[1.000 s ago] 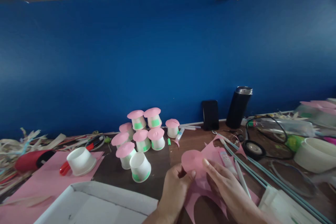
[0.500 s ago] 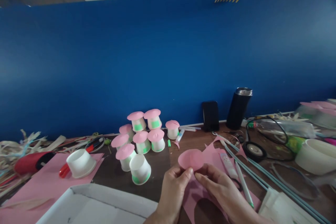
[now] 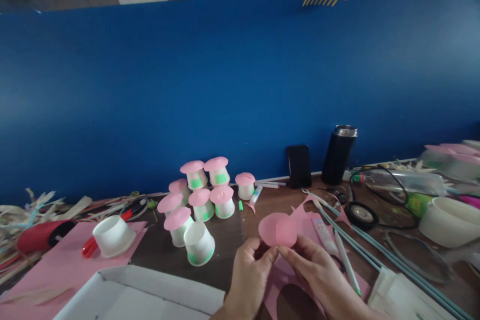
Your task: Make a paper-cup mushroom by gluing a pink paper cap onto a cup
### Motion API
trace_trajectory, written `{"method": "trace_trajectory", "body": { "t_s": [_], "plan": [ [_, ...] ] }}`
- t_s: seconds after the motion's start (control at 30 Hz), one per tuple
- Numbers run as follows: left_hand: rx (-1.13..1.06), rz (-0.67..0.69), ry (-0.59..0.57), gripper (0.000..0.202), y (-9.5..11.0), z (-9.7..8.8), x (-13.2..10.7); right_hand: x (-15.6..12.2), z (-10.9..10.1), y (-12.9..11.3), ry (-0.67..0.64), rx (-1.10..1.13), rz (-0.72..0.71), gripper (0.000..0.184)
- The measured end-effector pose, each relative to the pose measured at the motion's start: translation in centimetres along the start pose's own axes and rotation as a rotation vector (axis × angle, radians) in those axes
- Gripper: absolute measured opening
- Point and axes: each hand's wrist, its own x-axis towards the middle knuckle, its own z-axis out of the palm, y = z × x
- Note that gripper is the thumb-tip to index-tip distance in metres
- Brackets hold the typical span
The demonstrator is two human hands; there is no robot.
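Note:
Between my two hands is a round pink paper disc (image 3: 276, 228), pinched at its lower edge and shaped into a shallow cone. My left hand (image 3: 250, 275) grips it with thumb and fingers from the left. From the right, my right hand (image 3: 313, 267) pinches it the same way, thumb tips almost touching. Under my hands lies a pink paper sheet (image 3: 273, 287) with a round hole cut in it. To the left stand several upturned paper cups with pink paper caps (image 3: 222, 195) and green patches. A capless cup (image 3: 199, 244) is nearest me among them.
A white box lid (image 3: 157, 285) fills the front left. Another white cup (image 3: 113, 236) sits on pink paper near red-handled scissors (image 3: 90, 247). At right lie a white pen (image 3: 347, 262), a glue tube (image 3: 323, 234) and blue-grey rods (image 3: 405, 265); a black bottle (image 3: 339, 155) stands behind.
My hands have turned the pink disc up, so more of its face shows, and shifted slightly right. My thumbs have come closer together. The view has moved a little.

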Motion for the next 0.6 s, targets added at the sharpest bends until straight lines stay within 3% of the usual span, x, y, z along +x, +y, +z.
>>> {"method": "trace_trajectory", "body": {
  "t_s": [0.4, 0.6],
  "plan": [
    [0.037, 0.098, -0.014, 0.026, 0.7, 0.4, -0.3, -0.1, -0.3, -1.1, 0.086, -0.171, -0.110, 0.020],
    [0.095, 0.097, 0.008, 0.022, 1.1, 0.4, -0.5, -0.2, 0.0, -1.6, 0.128, -0.240, -0.132, 0.021]
  ]
}}
